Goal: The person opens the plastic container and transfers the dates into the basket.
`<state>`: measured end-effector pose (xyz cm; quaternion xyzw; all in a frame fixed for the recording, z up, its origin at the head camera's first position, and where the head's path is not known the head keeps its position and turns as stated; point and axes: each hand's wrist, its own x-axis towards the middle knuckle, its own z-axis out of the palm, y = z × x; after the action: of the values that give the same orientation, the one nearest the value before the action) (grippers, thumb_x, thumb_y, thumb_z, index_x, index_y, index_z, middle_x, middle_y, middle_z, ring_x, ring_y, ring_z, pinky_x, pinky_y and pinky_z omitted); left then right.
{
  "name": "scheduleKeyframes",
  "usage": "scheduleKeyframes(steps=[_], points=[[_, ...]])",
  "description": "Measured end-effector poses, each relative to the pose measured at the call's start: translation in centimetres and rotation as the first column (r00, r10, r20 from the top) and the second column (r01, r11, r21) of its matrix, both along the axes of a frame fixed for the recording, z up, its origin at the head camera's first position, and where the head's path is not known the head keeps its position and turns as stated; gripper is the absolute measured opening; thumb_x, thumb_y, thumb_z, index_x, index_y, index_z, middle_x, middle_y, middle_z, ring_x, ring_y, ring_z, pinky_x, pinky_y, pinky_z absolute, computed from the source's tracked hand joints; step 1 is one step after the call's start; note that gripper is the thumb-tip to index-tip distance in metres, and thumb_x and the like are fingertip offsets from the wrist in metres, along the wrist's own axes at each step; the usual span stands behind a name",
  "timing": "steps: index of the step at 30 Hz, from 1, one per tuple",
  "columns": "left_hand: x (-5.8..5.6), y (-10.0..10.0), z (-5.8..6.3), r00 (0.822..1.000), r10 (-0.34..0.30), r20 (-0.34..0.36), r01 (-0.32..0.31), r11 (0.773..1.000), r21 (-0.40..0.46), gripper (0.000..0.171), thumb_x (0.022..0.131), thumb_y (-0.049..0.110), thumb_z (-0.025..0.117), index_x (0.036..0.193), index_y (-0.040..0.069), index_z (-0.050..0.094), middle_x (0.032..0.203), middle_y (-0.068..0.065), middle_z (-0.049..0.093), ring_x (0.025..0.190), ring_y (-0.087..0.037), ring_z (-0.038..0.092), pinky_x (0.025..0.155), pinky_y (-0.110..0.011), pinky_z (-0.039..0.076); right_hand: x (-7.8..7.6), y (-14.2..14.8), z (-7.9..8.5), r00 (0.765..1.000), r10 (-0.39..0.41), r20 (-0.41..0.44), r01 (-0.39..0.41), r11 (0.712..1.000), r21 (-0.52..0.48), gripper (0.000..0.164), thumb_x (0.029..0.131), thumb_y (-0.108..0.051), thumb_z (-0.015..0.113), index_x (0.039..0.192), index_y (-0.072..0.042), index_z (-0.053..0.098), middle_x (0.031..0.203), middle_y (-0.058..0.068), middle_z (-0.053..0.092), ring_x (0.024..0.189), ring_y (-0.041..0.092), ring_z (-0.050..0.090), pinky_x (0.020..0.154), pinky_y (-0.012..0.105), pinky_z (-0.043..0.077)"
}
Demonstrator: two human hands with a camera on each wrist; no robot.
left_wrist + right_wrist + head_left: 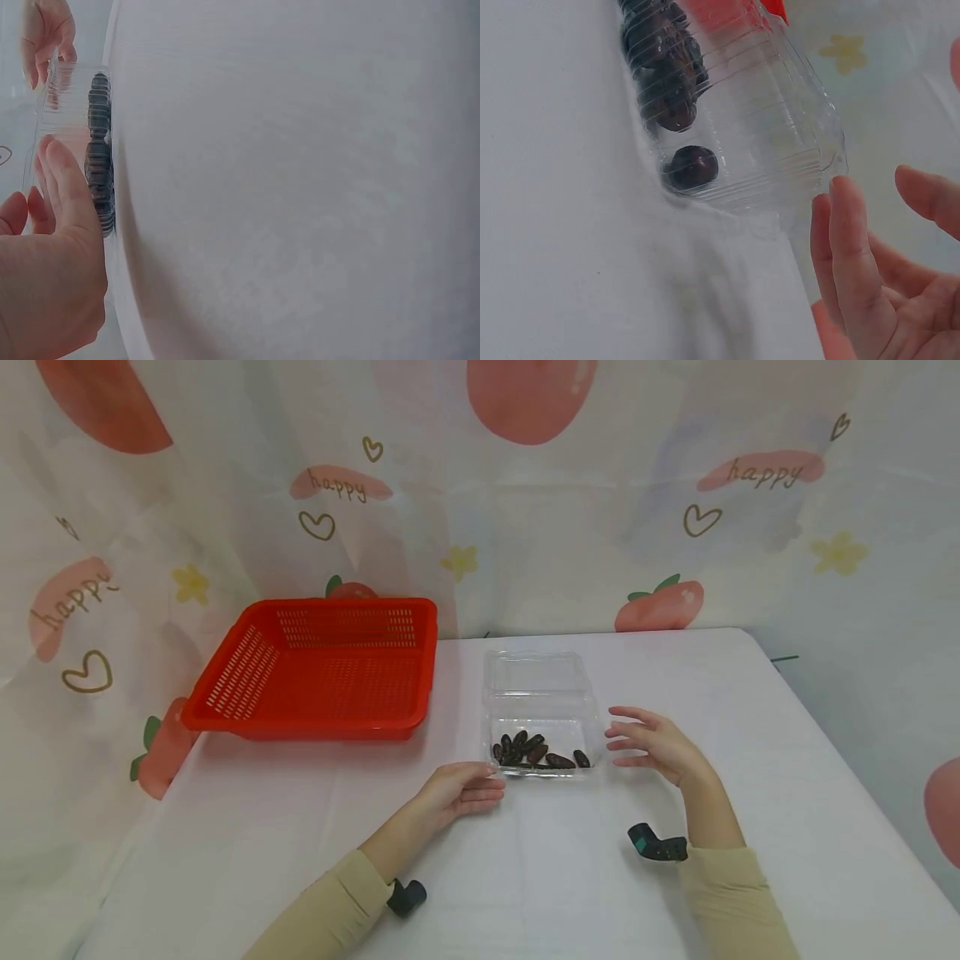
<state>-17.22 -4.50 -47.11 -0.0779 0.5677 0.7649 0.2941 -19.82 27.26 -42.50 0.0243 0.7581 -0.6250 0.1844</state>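
A clear plastic clamshell box (545, 745) lies on the table with its lid (536, 673) flipped back toward the wall. Inside, along the near side, are several dark brown dates (558, 762); one sits apart at the right, as the right wrist view also shows. My left hand (459, 793) is at the box's front left corner, fingers extended and the fingertips right at its wall. My right hand (654, 746) hovers just off the right side of the box, fingers spread and holding nothing.
A large red plastic basket (322, 727) stands at the back left, left of the box. White cloth covers the table (525, 877). Behind hangs a printed curtain (555, 535). Dark camera mounts (660, 846) stick out from both wrists.
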Motion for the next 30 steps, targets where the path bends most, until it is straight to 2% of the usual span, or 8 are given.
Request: scheduleKeyframes(steps=[7, 18, 23, 25, 26, 27, 28, 30], points=[[0.0, -0.2, -0.1, 1.0, -0.012, -0.012, 0.012, 1.0, -0.013, 0.036, 0.088, 0.011, 0.055, 0.116, -0.01, 0.052, 0.095, -0.019, 0.067, 0.082, -0.024, 0.068, 0.079, -0.039, 0.05, 0.0, -0.6, -0.8, 0.999, 0.018, 0.034, -0.018, 1.0, 0.0, 0.062, 0.092, -0.026, 0.054, 0.14, 0.001, 0.027, 0.115, 0.022, 0.052, 0.087, 0.014, 0.062, 0.075, 0.03, 0.052], [-0.1, -0.1, 0.3, 0.997, -0.023, -0.071, 0.018, 0.997, -0.074, 0.033, 0.087, 0.012, 0.057, 0.113, -0.009, 0.055, 0.09, -0.017, 0.068, 0.077, -0.021, 0.068, 0.075, -0.037, 0.052, 0.1, -0.9, -1.0, 0.998, -0.039, 0.054, 0.04, 0.999, -0.02, 0.065, 0.087, -0.016, 0.062, 0.141, -0.003, 0.028, 0.098, 0.005, 0.063, 0.079, 0.011, 0.062, 0.07, 0.027, 0.053], [-0.4, -0.5, 0.5, 0.989, -0.055, -0.14, 0.027, 0.981, -0.191, 0.03, 0.086, 0.012, 0.059, 0.108, -0.008, 0.06, 0.089, -0.018, 0.068, 0.074, -0.023, 0.068, 0.068, -0.037, 0.054, 0.0, -0.9, -1.2, 0.998, -0.046, 0.049, 0.048, 0.998, -0.036, 0.065, 0.086, -0.013, 0.063, 0.141, -0.001, 0.029, 0.095, 0.004, 0.065, 0.077, 0.011, 0.063, 0.068, 0.027, 0.053], [-0.5, -0.8, 1.0, 0.971, -0.088, -0.222, 0.015, 0.95, -0.312, 0.026, 0.086, 0.014, 0.06, 0.103, -0.006, 0.064, 0.085, -0.015, 0.069, 0.07, -0.022, 0.067, 0.063, -0.034, 0.054, 0.0, -1.0, -1.3, 0.998, -0.046, 0.047, 0.048, 0.998, -0.04, 0.065, 0.086, -0.012, 0.062, 0.141, 0.0, 0.029, 0.094, 0.003, 0.065, 0.077, 0.011, 0.063, 0.068, 0.027, 0.053], [-0.6, -0.9, 1.2, 0.955, -0.106, -0.278, -0.008, 0.924, -0.382, 0.023, 0.085, 0.014, 0.061, 0.099, -0.004, 0.066, 0.082, -0.014, 0.069, 0.067, -0.022, 0.066, 0.061, -0.033, 0.054, 0.0, -1.0, -1.3, 0.998, -0.045, 0.046, 0.047, 0.998, -0.041, 0.065, 0.086, -0.012, 0.062, 0.14, 0.0, 0.029, 0.093, 0.003, 0.065, 0.077, 0.011, 0.063, 0.068, 0.027, 0.053], [-0.6, -1.0, 1.5, 0.927, -0.136, -0.349, -0.044, 0.885, -0.463, 0.02, 0.085, 0.015, 0.061, 0.095, -0.001, 0.067, 0.079, -0.011, 0.068, 0.065, -0.02, 0.065, 0.06, -0.03, 0.053, 0.0, -1.0, -1.3, 0.998, -0.046, 0.047, 0.048, 0.998, -0.042, 0.065, 0.086, -0.012, 0.062, 0.14, 0.0, 0.029, 0.093, 0.003, 0.065, 0.077, 0.011, 0.063, 0.068, 0.027, 0.053], [-0.7, -1.1, 1.8, 0.887, -0.17, -0.429, -0.095, 0.842, -0.531, 0.018, 0.085, 0.015, 0.06, 0.092, 0.001, 0.068, 0.076, -0.008, 0.068, 0.063, -0.018, 0.063, 0.059, -0.028, 0.052, 0.0, -1.0, -1.4, 0.998, -0.046, 0.046, 0.048, 0.998, -0.041, 0.064, 0.086, -0.012, 0.062, 0.14, 0.0, 0.029, 0.093, 0.003, 0.065, 0.077, 0.011, 0.063, 0.068, 0.027, 0.053], [-0.7, -1.1, 2.2, 0.786, -0.25, -0.565, -0.222, 0.74, -0.635, 0.014, 0.083, 0.016, 0.06, 0.088, 0.006, 0.069, 0.072, -0.003, 0.066, 0.062, -0.015, 0.059, 0.058, -0.024, 0.048, 0.0, -1.0, -1.4, 0.998, -0.047, 0.045, 0.049, 0.998, -0.04, 0.064, 0.086, -0.012, 0.062, 0.14, 0.0, 0.029, 0.093, 0.003, 0.065, 0.077, 0.01, 0.063, 0.068, 0.027, 0.053]])
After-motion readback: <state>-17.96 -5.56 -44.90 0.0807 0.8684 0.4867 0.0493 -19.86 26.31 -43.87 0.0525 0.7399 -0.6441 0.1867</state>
